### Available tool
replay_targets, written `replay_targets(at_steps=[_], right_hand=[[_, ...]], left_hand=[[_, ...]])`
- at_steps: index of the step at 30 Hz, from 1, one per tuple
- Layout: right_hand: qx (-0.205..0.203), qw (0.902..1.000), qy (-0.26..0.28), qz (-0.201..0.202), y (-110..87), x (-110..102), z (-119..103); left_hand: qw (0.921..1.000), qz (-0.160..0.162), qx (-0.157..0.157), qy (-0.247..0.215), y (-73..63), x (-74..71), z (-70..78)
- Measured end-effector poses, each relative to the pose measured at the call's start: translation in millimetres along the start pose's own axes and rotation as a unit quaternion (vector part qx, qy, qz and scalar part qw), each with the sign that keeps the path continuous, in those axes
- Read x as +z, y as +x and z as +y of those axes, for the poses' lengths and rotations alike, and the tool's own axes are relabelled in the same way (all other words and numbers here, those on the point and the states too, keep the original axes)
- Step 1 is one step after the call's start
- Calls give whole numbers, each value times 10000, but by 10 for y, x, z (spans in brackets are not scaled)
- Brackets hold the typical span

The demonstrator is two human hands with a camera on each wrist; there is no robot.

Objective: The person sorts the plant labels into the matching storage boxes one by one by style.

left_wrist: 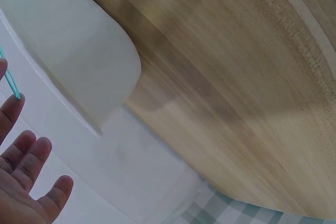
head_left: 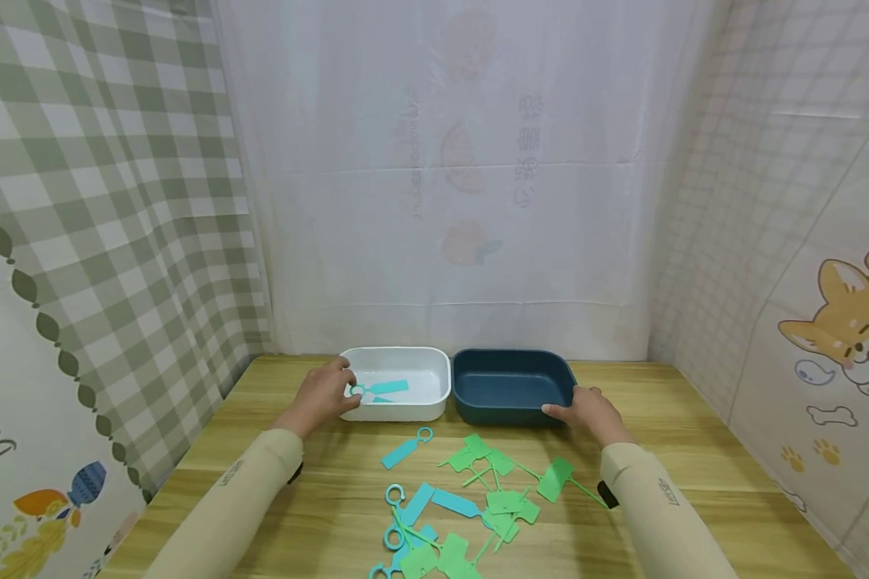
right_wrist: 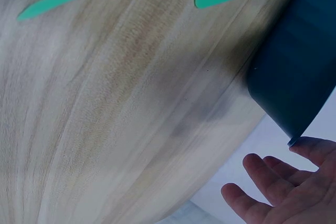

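My left hand (head_left: 323,396) is at the left end of a white bin (head_left: 398,412). Its thumb and forefinger pinch the ring of a turquoise tag (head_left: 389,387), whose flat part reaches over the bin's floor; part of another turquoise piece shows below. In the left wrist view a thin turquoise edge (left_wrist: 11,83) lies between the fingertips, the other fingers spread. My right hand (head_left: 592,412) holds the front right corner of a dark blue bin (head_left: 507,416), thumb over the front rim. In the right wrist view one fingertip touches the bin's corner (right_wrist: 286,87), other fingers apart from it.
Both bins stand side by side at the table's (head_left: 319,498) back edge. In front lie several turquoise ring tags (head_left: 401,453) and a spread of green tags (head_left: 554,480) with thin stems, some overlapping. Curtains (head_left: 434,241) hang behind and at both sides.
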State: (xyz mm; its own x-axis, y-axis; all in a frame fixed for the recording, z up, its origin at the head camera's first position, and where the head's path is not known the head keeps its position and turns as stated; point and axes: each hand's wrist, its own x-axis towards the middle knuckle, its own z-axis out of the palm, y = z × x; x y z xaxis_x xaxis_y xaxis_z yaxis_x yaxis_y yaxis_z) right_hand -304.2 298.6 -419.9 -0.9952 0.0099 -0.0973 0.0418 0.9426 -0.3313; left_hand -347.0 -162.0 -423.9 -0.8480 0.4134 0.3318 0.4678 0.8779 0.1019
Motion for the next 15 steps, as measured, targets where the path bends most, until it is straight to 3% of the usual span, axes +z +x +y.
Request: replay_targets(at_steps=[15], right_hand=[[-70,10000,16,3,-12,-5,-7]], left_hand=[[9998,106,157,112,27,49,36]])
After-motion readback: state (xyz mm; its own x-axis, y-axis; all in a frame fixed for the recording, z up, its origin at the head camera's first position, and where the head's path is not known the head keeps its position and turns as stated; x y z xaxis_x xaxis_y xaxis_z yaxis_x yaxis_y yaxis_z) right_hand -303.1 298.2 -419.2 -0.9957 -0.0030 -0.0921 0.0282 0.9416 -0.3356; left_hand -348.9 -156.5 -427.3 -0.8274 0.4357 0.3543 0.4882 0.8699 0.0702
